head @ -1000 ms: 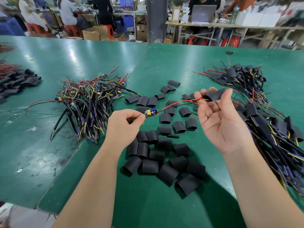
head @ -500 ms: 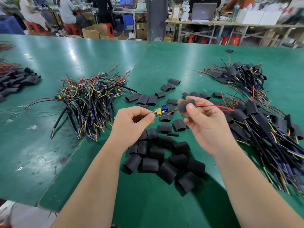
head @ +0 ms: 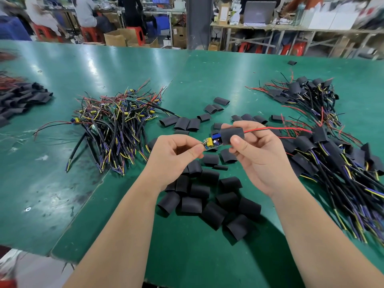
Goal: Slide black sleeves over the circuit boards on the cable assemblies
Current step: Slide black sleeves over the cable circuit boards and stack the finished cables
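From the head view, your left hand (head: 176,159) pinches the near end of the small circuit board (head: 212,143) between thumb and forefinger, held in the air above the green table (head: 62,194). Your right hand (head: 259,161) grips one black sleeve (head: 231,135) between thumb and fingers. That sleeve is threaded on the red lead (head: 276,128), and its open mouth sits at the board's far end, right beside the blue component; most of the board is bare.

The board looks light but stiff, with a yellow capacitor and other parts standing proud (those are what the sleeve's rim is likely to snag on). Hold it by its edges at the bare end, not by the components or solder joints, which I judge to be the fragile spots. The sleeve appears thin, soft and easily flattened, so squeeze its sides gently to keep the mouth rounded as you draw it over. Pull along the line of the lead, not across it.

Loose sleeves (head: 207,202) lie scattered below your hands. A bundle of unsleeved assemblies (head: 112,129) sits to the left, and sleeved assemblies (head: 332,154) are piled to the right.
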`<action>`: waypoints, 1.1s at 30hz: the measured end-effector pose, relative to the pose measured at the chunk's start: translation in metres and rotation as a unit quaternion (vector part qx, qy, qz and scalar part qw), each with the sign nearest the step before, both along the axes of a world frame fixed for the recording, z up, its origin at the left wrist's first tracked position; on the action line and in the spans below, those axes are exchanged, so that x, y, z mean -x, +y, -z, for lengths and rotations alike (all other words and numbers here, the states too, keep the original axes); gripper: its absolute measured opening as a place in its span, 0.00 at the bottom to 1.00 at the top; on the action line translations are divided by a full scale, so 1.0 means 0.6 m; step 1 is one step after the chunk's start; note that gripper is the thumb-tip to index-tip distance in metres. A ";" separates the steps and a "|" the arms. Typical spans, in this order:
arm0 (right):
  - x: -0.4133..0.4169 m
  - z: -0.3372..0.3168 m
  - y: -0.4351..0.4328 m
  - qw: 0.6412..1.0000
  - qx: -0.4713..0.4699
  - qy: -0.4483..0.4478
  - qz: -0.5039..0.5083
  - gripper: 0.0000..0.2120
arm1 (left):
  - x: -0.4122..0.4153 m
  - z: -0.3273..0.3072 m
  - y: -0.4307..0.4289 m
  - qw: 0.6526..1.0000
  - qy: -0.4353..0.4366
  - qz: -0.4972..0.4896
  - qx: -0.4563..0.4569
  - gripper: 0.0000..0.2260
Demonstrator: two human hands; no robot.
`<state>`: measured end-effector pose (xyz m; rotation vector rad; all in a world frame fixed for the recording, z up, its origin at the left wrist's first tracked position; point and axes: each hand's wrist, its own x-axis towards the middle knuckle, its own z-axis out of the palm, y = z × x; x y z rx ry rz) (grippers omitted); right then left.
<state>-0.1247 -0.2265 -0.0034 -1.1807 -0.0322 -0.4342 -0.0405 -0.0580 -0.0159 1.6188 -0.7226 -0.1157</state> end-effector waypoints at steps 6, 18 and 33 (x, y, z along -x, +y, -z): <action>0.002 0.000 0.001 0.995 0.085 0.025 0.035 0.14 | 0.002 -0.003 0.003 1.000 -0.001 0.009 0.009 0.11; 0.003 0.001 -0.018 0.989 0.145 -0.002 -0.035 0.14 | 0.002 -0.001 0.002 0.998 -0.037 -0.010 -0.052 0.11; -0.005 0.019 0.005 0.986 0.151 0.049 0.041 0.13 | 0.003 -0.003 0.002 0.997 -0.059 -0.023 -0.043 0.11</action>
